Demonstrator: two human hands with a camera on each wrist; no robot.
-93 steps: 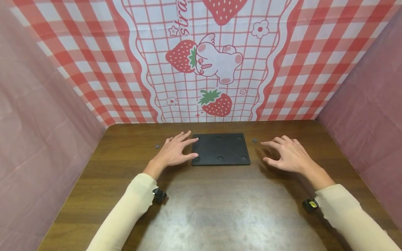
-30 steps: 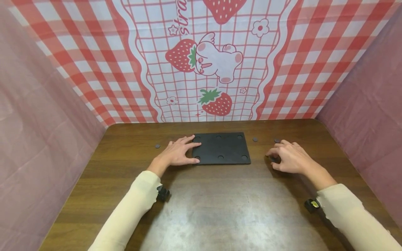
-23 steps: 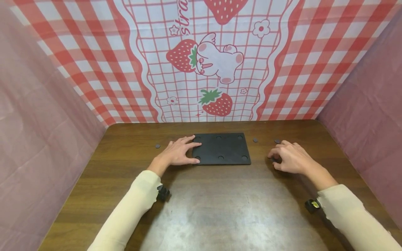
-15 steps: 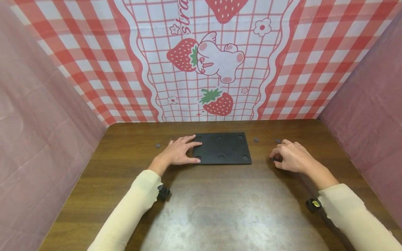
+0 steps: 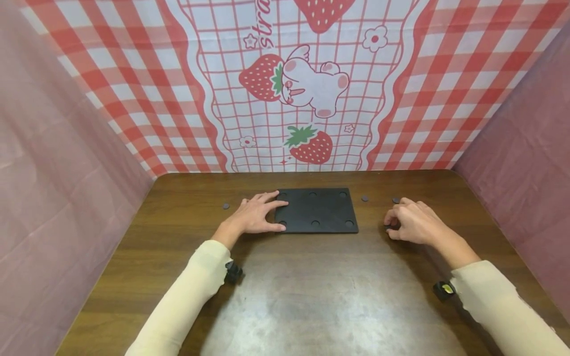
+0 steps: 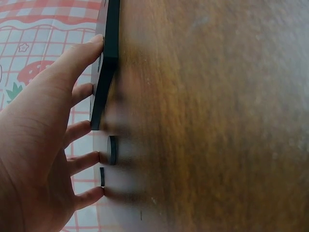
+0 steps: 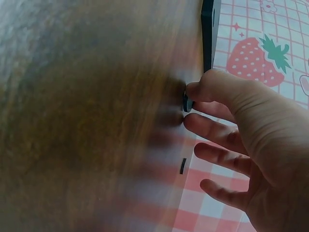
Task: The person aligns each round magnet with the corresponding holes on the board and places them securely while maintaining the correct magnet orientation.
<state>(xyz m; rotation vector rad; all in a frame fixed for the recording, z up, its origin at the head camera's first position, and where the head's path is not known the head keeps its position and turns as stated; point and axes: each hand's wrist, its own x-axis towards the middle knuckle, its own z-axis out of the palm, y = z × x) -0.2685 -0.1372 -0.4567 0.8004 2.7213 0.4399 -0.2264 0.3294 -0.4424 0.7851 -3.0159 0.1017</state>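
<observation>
A flat black plate (image 5: 316, 210) with several round recesses lies near the table's back edge. The left hand (image 5: 254, 215) rests on its left end, fingers spread; in the left wrist view the thumb of the left hand (image 6: 43, 106) touches the plate (image 6: 112, 38). Right of the plate, the right hand (image 5: 414, 222) pinches a small dark disc (image 5: 388, 227) at the table surface. The right wrist view shows the disc (image 7: 188, 103) between thumb and fingers of the right hand (image 7: 260, 135). Another disc (image 5: 396, 200) lies just behind the right hand's fingers.
One dark disc (image 5: 365, 198) lies right of the plate, and another (image 5: 226, 206) lies left of it, beyond the left hand. In the left wrist view two discs stand out near the fingers. A checked cloth (image 5: 178, 99) hangs behind the table (image 5: 285, 296), with pink cloths at both sides.
Since the earliest frame, the left hand has come down onto the plate's left end. The right hand has moved slightly right and its fingers have closed on a disc. The plate has barely shifted in view.
</observation>
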